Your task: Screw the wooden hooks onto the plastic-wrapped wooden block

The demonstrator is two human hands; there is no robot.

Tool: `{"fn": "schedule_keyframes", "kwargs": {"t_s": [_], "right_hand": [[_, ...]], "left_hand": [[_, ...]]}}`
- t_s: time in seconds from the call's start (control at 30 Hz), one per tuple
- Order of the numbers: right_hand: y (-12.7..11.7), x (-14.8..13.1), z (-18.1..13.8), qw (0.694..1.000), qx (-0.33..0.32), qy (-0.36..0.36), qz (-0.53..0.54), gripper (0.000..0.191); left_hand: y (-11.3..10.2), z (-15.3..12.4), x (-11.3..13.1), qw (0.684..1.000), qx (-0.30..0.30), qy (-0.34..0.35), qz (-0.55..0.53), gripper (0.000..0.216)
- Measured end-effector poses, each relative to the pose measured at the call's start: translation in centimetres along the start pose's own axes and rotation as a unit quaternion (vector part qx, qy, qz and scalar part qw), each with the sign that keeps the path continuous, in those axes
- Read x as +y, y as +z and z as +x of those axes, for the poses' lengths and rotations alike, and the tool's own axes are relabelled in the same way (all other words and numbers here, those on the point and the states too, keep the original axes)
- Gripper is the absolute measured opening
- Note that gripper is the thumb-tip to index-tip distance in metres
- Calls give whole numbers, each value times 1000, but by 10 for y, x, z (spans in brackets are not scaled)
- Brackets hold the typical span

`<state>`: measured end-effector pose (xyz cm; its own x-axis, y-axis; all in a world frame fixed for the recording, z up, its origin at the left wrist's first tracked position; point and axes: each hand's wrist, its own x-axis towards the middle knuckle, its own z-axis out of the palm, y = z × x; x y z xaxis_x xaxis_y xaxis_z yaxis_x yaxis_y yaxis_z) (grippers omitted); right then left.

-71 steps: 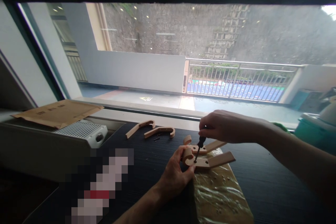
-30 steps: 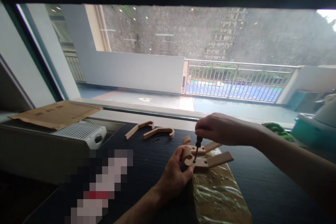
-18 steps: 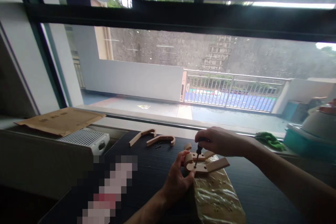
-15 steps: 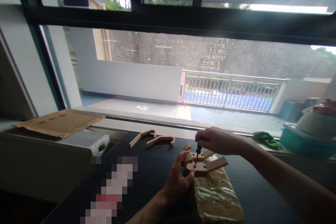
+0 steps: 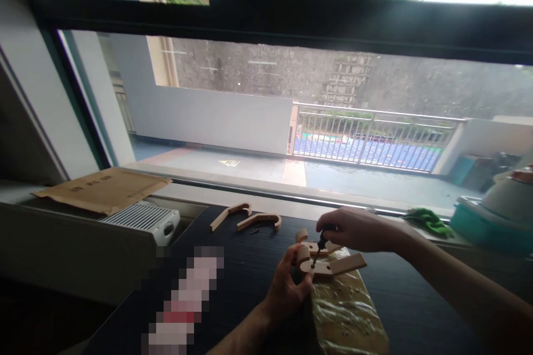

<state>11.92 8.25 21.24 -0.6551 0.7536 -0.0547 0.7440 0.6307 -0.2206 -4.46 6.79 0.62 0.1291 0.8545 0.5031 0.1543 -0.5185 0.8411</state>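
My right hand [image 5: 353,228] is closed around a small black-handled screwdriver [image 5: 320,246], whose tip stands on a curved wooden hook piece [image 5: 328,266]. My left hand [image 5: 287,291] pinches the curled end of that piece and holds it down on a plastic-wrapped wooden board [image 5: 347,310]. A second hook piece [image 5: 312,245] lies just behind the first, under the screwdriver hand.
Two more wooden hook pieces [image 5: 231,214] [image 5: 260,221] lie farther back on the dark table [image 5: 416,310], with small dark screws between them. A white heater [image 5: 144,218] with a brown envelope [image 5: 102,189] on it stands left. A teal tub [image 5: 491,227] and green cloth [image 5: 427,221] are right.
The camera has tilted upward, showing more of the window frame. Both hands stay on the hook piece and the screwdriver, in the same grip.
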Motion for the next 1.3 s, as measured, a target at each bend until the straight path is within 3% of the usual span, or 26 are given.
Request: {"fn": "schedule_keyframes", "kwargs": {"t_s": [0.23,0.47,0.6,0.87,1.03,1.3], "right_hand": [[1,11,-1,999,20,-40,6,21],[7,24,-1,998,36,-30,45,23],[7,20,3,997,63,-32,8,27],[-13,10,7,998,11,-69,-8,24],[-9,5,10,996,11,-90,-8,23],[-3,6,17,998,41,-37,-13,27]], "left_hand": [[0,1,1,999,-8,-23,23,47],[1,4,10,999,-20,-37,15,44],[0,4,13,999,-18,-31,17,43],[0,2,6,999,-14,-36,13,45],[0,1,5,999,-6,-43,-1,46],[1,1,5,999,-9,-40,-1,46]]}}
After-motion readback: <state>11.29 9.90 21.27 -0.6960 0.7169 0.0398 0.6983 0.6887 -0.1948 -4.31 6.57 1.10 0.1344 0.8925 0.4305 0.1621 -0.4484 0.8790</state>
